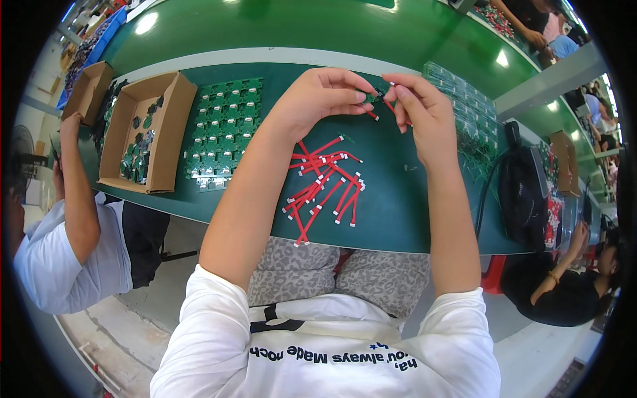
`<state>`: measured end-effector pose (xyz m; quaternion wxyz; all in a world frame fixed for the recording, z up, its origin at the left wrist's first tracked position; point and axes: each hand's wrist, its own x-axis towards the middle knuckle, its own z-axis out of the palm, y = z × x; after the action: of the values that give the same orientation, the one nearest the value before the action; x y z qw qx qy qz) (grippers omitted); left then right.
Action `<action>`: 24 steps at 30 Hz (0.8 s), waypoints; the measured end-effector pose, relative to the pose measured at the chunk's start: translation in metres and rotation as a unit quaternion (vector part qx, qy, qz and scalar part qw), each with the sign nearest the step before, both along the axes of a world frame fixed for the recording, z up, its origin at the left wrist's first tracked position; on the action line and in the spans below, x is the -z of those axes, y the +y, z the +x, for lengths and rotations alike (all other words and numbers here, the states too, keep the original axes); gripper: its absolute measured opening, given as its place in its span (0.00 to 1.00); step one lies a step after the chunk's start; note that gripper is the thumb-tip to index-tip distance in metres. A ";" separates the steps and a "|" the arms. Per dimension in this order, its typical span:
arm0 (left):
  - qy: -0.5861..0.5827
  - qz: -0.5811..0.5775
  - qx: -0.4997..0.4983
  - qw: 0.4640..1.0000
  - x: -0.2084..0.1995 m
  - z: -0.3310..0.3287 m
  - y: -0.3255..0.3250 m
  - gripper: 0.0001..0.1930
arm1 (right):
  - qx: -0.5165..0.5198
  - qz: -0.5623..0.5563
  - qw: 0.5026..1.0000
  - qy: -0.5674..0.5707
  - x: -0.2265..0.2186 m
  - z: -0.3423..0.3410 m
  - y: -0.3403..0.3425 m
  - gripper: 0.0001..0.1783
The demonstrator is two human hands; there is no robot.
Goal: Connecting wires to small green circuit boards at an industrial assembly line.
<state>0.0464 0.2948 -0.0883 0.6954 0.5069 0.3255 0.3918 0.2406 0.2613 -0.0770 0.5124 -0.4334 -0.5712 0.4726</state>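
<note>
Green table (pixel 398 199), loose pile of red wires (pixel 325 182), sheet of green circuit boards (pixel 222 129), two cardboard boxes (pixel 149 132), black bag (pixel 524 192)

Between my fingertips (pixel 363 97) the small green part (pixel 371 98) is mostly covered and too small to make out. The red wire (pixel 388 105) end under my right fingers is hidden.

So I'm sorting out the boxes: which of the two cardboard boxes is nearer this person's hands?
The larger cardboard box, beside the green circuit boards. The smaller box sits farther left, past it, toward the table's far-left corner.
</note>
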 end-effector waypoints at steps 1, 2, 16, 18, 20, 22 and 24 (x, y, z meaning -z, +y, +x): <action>0.000 0.000 0.000 1.000 0.001 0.001 0.000 0.11 | 0.000 0.000 1.000 0.000 0.001 -0.001 0.001 0.12; -0.012 -0.013 -0.011 1.000 0.001 0.001 0.000 0.11 | -0.001 -0.006 1.000 0.013 0.001 -0.002 0.001 0.12; 0.024 0.017 -0.014 0.999 0.002 0.000 0.001 0.16 | -0.008 0.014 0.997 -0.077 0.008 -0.002 0.004 0.04; 0.026 0.021 -0.010 0.999 0.002 0.001 0.001 0.15 | -0.007 0.032 0.996 -0.086 0.013 0.000 0.006 0.04; 0.031 0.022 -0.009 0.999 0.003 0.001 0.001 0.15 | -0.008 0.037 0.996 -0.080 0.015 0.000 0.006 0.04; 0.037 0.022 -0.007 0.999 0.003 0.001 0.002 0.15 | -0.008 0.042 0.996 -0.075 0.015 0.000 0.007 0.05; 0.042 0.026 -0.005 0.999 0.003 0.001 0.001 0.14 | -0.006 0.046 0.995 -0.091 0.015 -0.001 0.006 0.05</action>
<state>0.0473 0.2962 -0.0918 0.6656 0.5395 0.3469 0.3816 0.2394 0.2676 -0.0919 0.4749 -0.4468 -0.6392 0.4077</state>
